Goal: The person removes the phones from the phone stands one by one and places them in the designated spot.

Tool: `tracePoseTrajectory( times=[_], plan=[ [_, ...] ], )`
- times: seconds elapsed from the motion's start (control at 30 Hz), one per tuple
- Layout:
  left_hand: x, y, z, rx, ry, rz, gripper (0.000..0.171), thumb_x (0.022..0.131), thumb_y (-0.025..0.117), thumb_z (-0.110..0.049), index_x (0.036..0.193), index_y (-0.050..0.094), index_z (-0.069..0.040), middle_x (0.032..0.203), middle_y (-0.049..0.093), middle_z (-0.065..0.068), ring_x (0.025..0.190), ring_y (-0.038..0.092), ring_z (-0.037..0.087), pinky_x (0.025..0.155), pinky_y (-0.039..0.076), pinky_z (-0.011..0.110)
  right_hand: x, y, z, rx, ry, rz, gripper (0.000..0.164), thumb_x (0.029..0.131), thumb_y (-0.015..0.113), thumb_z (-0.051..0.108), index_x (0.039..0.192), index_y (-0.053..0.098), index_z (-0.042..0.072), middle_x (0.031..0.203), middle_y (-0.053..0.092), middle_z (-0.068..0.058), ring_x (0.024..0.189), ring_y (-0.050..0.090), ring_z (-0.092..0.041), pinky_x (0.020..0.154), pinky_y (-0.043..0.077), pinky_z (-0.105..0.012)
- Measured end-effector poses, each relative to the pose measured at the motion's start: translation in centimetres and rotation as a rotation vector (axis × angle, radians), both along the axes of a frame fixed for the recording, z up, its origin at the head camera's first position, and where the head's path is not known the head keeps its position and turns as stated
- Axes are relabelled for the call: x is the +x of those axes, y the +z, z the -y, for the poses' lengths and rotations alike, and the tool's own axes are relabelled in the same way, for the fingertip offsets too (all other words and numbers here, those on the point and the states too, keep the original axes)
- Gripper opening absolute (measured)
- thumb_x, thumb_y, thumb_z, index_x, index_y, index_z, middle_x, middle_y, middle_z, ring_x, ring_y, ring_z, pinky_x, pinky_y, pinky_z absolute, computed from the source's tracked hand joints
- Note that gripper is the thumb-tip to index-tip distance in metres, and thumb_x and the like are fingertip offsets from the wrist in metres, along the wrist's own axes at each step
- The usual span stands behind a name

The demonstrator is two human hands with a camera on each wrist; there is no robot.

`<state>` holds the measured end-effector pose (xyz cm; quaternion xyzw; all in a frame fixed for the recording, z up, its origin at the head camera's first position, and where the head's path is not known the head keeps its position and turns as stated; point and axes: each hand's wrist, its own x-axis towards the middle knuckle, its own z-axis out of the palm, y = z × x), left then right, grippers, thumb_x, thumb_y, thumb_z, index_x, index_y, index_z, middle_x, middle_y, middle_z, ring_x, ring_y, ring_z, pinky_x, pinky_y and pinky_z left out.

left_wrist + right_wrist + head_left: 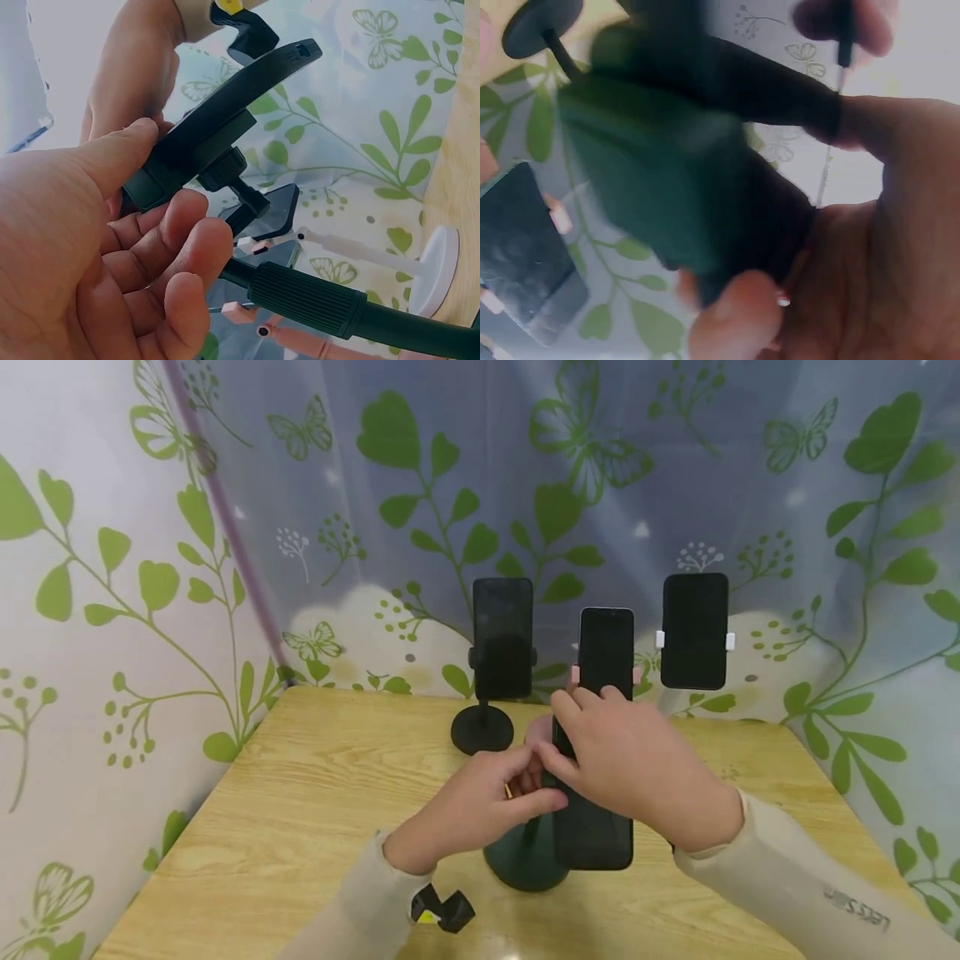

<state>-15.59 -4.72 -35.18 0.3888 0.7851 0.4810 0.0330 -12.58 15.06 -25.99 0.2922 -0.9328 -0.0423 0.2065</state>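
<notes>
A black smartphone (pixel 592 839) lies tilted in the dark green clamp (pixel 217 142) of a phone stand, whose round green base (pixel 525 868) stands on the table. My left hand (pixel 480 802) grips the clamp at its left side; in the left wrist view the thumb is at the phone's edge and curled fingers are below the clamp. From the other side my right hand (pixel 637 760) holds the phone across its upper part, covering much of the screen. Seen in the right wrist view, the green back of the clamp (pixel 652 165) is blurred, with right fingers around it.
Behind stand other phones in holders: one in a black stand (pixel 482 731), one in a pink holder (pixel 606 647), one in white clips (pixel 694 631). The wooden table (pixel 322 793) meets leaf-patterned curtains (pixel 420 527) at the back and sides.
</notes>
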Motion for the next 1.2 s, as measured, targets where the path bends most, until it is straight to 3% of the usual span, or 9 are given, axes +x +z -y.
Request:
tracePoseTrajectory(
  times=[0.3,0.53,0.8,1.03,1.2],
  plan=[
    [-0.1,0.0,-0.1,-0.003,-0.007,-0.036,0.017,0.101,0.069,-0.035,0.095,0.061,-0.02,0.082,0.062,-0.011,0.071,0.058,0.005,0.065,0.051,0.025,-1.8,-1.3,-0.7,-0.085,0.107,-0.047,0.021,0.094,0.064,0.027,0.085,0.052,0.013,0.068,0.041,0.004,0.056,0.039,-0.012,0.049,0.035,-0.027],
    [-0.2,-0.2,-0.1,0.019,-0.024,-0.006,0.015,0.103,0.067,-0.032,0.099,0.063,-0.018,0.08,0.061,-0.009,0.068,0.057,0.006,0.062,0.049,0.026,-2.1,-2.0,-0.5,-0.155,0.067,-0.058,0.021,0.096,0.061,0.031,0.086,0.056,0.014,0.062,0.04,0.006,0.051,0.036,-0.009,0.045,0.031,-0.027],
    [-0.4,-0.8,-0.5,0.082,-0.05,-0.001,0.012,0.104,0.066,-0.027,0.108,0.066,-0.016,0.077,0.059,-0.006,0.066,0.055,0.007,0.061,0.05,0.026,-2.3,-2.2,-0.4,-0.212,0.046,-0.063,0.015,0.088,0.064,0.026,0.082,0.057,0.014,0.061,0.04,0.007,0.05,0.036,-0.009,0.045,0.029,-0.027],
    [-0.6,-1.2,-0.4,0.166,-0.088,0.117,0.025,0.103,0.066,-0.039,0.112,0.065,-0.016,0.075,0.058,-0.002,0.063,0.058,0.013,0.058,0.049,0.028,-2.3,-2.1,-0.1,-0.246,0.041,-0.068,0.015,0.087,0.063,0.027,0.08,0.057,0.016,0.058,0.04,0.008,0.048,0.034,-0.01,0.044,0.026,-0.028],
    [-0.9,-1.7,-0.6,0.188,-0.084,0.056,0.024,0.103,0.066,-0.036,0.114,0.066,-0.015,0.076,0.055,-0.003,0.063,0.053,0.01,0.057,0.045,0.025,-2.2,-2.1,0.0,-0.255,0.027,-0.05,0.02,0.089,0.061,0.03,0.076,0.054,0.016,0.056,0.037,0.007,0.047,0.033,-0.01,0.044,0.026,-0.028]
  ],
)
